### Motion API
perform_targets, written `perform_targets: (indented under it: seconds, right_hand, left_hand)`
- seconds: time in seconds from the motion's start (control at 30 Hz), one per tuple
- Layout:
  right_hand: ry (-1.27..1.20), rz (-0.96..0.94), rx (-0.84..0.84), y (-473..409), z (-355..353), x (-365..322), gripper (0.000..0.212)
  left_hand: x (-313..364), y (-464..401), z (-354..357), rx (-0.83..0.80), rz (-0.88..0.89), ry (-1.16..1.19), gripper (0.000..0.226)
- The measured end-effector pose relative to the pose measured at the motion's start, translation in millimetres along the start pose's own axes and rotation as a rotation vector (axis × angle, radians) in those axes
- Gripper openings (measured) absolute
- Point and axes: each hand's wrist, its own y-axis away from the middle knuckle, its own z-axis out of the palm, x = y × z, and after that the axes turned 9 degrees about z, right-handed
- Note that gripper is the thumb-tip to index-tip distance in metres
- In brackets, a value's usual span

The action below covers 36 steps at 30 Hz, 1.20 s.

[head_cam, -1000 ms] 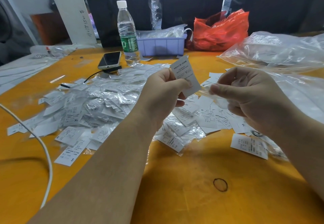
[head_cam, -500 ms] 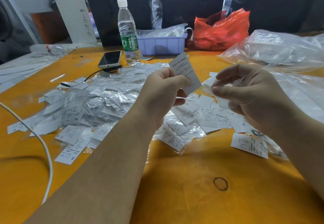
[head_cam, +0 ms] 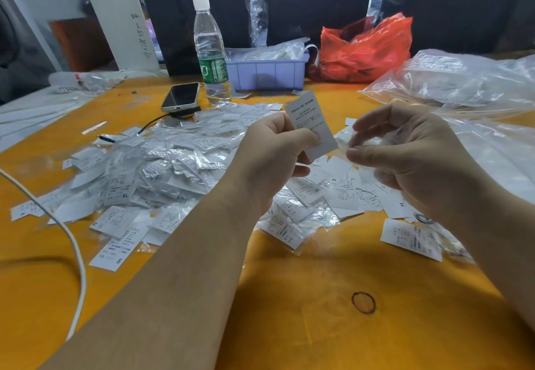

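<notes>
- Now: the left hand (head_cam: 278,152) holds a white care label (head_cam: 311,120) raised above the counter (head_cam: 289,320), mid-scene. The thumb and curled fingers pinch its near half, and the printed far end stands free, tilted right.
- The right hand (head_cam: 419,161) sits just right of the label, thumb and forefinger pinched on a small clear sleeve (head_cam: 344,144). The sleeve's left edge is at the label's lower right corner; I cannot tell whether they touch.
- Handling, judged: the label is very light and thin. It bends easily but holds flat when gripped low, so take it by the near half and leave the leading end free for the sleeve.
- Sleeve, judged: flimsy, slippery film that likely clings shut. Pinch one wall near the mouth to open it.
- Below the hands, loose labels (head_cam: 344,193) lie on the counter, and bagged labels (head_cam: 162,167) are heaped to the left.
</notes>
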Motion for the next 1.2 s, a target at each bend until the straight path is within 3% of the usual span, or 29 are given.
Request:
perform_targets:
  seconds: [1.2]
  right_hand:
    - [-0.01,0.012,-0.022,1.8,3.1,-0.8,0.034]
  left_hand:
    - [1.5,1.2,0.3,0.026,0.027,-0.037,0.012]
